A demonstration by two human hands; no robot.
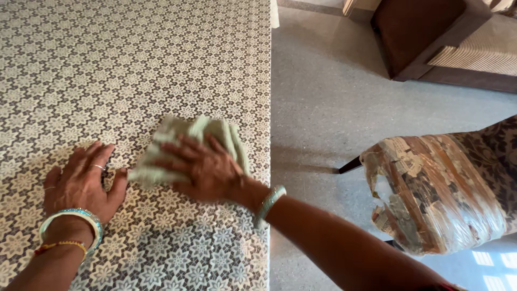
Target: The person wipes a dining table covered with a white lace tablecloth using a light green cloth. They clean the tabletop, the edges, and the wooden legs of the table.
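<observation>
Near the bench (134,64) edge, head view: right hand (207,170) lies flat on a folded pale green cloth (212,132), fingers (172,161) spread, pointing left across it. Left hand (81,183) rests palm-down just beside the cloth's left end, fingers spread, thumb almost touching. No containers present. Wrapped chair (436,194) stands right.

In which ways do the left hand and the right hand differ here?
The left hand lies flat and bare on the patterned tablecloth, while the right hand presses on a pale green cloth. The left hand looks sharp; the right hand looks blurred. The left hand wears a ring; none can be made out on the right hand. Both wrists wear bangles, and both hands are spread open.
</observation>
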